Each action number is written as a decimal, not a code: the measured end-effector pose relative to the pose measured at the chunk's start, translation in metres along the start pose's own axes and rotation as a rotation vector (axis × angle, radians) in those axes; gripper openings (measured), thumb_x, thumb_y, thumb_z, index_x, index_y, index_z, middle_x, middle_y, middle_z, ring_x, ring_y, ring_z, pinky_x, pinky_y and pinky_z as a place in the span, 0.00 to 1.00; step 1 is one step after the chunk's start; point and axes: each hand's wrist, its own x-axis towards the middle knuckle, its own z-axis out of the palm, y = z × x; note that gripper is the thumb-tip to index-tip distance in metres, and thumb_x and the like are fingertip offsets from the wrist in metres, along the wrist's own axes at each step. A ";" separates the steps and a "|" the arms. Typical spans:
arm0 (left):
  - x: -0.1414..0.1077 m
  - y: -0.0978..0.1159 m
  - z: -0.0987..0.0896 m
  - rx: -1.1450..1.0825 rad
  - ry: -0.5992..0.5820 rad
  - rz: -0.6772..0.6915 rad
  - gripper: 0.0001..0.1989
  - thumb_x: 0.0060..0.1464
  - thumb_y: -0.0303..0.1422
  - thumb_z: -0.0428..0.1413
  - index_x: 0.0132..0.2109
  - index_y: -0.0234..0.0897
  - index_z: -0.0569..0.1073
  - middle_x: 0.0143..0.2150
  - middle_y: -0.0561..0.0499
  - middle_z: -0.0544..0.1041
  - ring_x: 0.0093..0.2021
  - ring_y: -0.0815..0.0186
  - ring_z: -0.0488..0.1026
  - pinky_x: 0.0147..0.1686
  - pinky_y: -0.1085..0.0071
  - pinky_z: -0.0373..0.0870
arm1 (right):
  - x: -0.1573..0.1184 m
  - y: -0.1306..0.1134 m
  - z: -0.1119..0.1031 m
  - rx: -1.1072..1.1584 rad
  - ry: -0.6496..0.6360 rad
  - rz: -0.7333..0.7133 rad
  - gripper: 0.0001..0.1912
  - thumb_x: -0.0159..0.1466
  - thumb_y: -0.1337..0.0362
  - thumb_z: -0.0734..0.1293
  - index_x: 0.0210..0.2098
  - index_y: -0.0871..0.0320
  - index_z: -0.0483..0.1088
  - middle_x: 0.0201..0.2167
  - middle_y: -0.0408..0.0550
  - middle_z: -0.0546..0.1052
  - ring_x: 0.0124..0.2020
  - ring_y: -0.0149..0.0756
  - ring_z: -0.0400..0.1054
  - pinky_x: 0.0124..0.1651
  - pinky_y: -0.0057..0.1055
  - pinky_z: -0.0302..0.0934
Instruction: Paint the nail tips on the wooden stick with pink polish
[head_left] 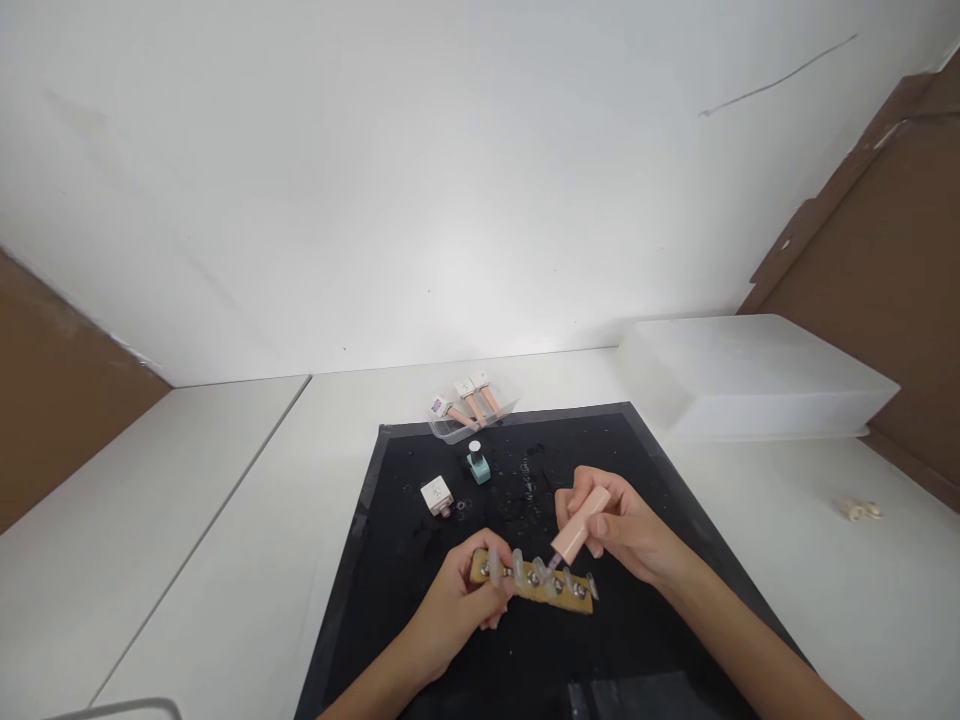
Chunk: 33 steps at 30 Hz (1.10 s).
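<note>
My left hand (470, 588) is closed round the left end of a yellowish strip-shaped stand (559, 596). Along the strip, several clear false nail tips (519, 568) sit on small silver mounts. My right hand (616, 522) pinches a pink nail polish brush cap (582, 526), tilted so its brush points down and left. The brush end meets or hovers over a nail tip near the strip's middle; contact is hard to tell. Just beyond my left hand lies an open white nail polish bottle (436, 495), its neck toward the right. Behind it is a small teal bottle (478, 465) with a black neck and white top.
A clear tray (450, 432) with several white bottles and pink caps sits at the black mat's (397, 450) far edge. At the right stands a large translucent box (780, 410). Small beige pieces (857, 510) lie on the white table (247, 560). A white wall (420, 200) rises behind.
</note>
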 end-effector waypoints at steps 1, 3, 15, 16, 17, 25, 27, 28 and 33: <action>0.000 0.001 0.000 -0.028 0.003 -0.010 0.13 0.45 0.38 0.59 0.32 0.36 0.65 0.18 0.62 0.62 0.17 0.78 0.55 0.17 0.79 0.51 | -0.001 -0.001 0.001 0.004 -0.006 -0.012 0.16 0.48 0.54 0.74 0.25 0.57 0.68 0.19 0.41 0.68 0.16 0.26 0.54 0.20 0.25 0.47; -0.001 0.002 0.000 -0.085 0.003 -0.043 0.13 0.44 0.38 0.59 0.31 0.36 0.64 0.16 0.62 0.62 0.16 0.78 0.55 0.17 0.79 0.48 | -0.002 -0.001 0.002 -0.006 0.007 -0.042 0.17 0.49 0.52 0.73 0.23 0.57 0.67 0.18 0.40 0.65 0.18 0.28 0.55 0.22 0.25 0.48; -0.002 0.004 -0.001 -0.127 -0.095 -0.085 0.13 0.43 0.36 0.61 0.31 0.36 0.65 0.17 0.61 0.61 0.18 0.77 0.55 0.18 0.78 0.49 | 0.000 0.004 0.010 -0.261 0.240 -0.127 0.16 0.55 0.54 0.69 0.21 0.57 0.63 0.17 0.38 0.62 0.18 0.29 0.58 0.22 0.27 0.53; -0.002 0.004 -0.001 -0.122 -0.096 -0.083 0.13 0.43 0.35 0.61 0.31 0.36 0.65 0.18 0.61 0.61 0.18 0.77 0.55 0.18 0.78 0.49 | 0.000 0.004 0.011 -0.263 0.239 -0.129 0.15 0.55 0.54 0.69 0.22 0.57 0.63 0.17 0.38 0.63 0.18 0.29 0.58 0.22 0.27 0.54; -0.002 0.004 -0.001 -0.119 -0.098 -0.080 0.12 0.43 0.35 0.61 0.31 0.36 0.65 0.19 0.61 0.62 0.18 0.77 0.55 0.19 0.78 0.49 | -0.001 0.005 0.013 -0.257 0.235 -0.134 0.16 0.55 0.54 0.69 0.22 0.57 0.63 0.17 0.38 0.63 0.17 0.29 0.59 0.21 0.26 0.54; -0.002 0.001 -0.003 -0.120 -0.145 -0.067 0.11 0.45 0.34 0.60 0.32 0.35 0.66 0.21 0.60 0.62 0.19 0.77 0.57 0.19 0.78 0.51 | -0.005 0.013 0.018 -0.209 0.175 -0.090 0.16 0.53 0.54 0.71 0.22 0.57 0.62 0.17 0.38 0.65 0.16 0.28 0.62 0.19 0.24 0.56; -0.002 0.001 -0.003 -0.124 -0.154 -0.068 0.11 0.45 0.34 0.60 0.32 0.35 0.65 0.21 0.60 0.63 0.19 0.77 0.57 0.19 0.78 0.51 | -0.006 0.013 0.019 -0.207 0.170 -0.071 0.16 0.53 0.54 0.71 0.22 0.58 0.62 0.17 0.39 0.67 0.17 0.28 0.64 0.20 0.24 0.57; -0.002 0.001 -0.003 -0.122 -0.157 -0.070 0.11 0.45 0.34 0.60 0.32 0.35 0.65 0.21 0.60 0.63 0.19 0.77 0.57 0.19 0.78 0.51 | -0.006 0.013 0.019 -0.206 0.168 -0.064 0.16 0.53 0.55 0.71 0.22 0.58 0.62 0.17 0.39 0.67 0.17 0.28 0.64 0.20 0.24 0.58; -0.002 0.003 -0.003 -0.106 -0.158 -0.084 0.12 0.44 0.36 0.61 0.32 0.35 0.66 0.21 0.60 0.63 0.20 0.77 0.57 0.20 0.78 0.52 | -0.006 0.017 0.021 -0.239 0.137 -0.027 0.16 0.54 0.56 0.71 0.23 0.57 0.61 0.17 0.39 0.70 0.19 0.30 0.67 0.22 0.25 0.59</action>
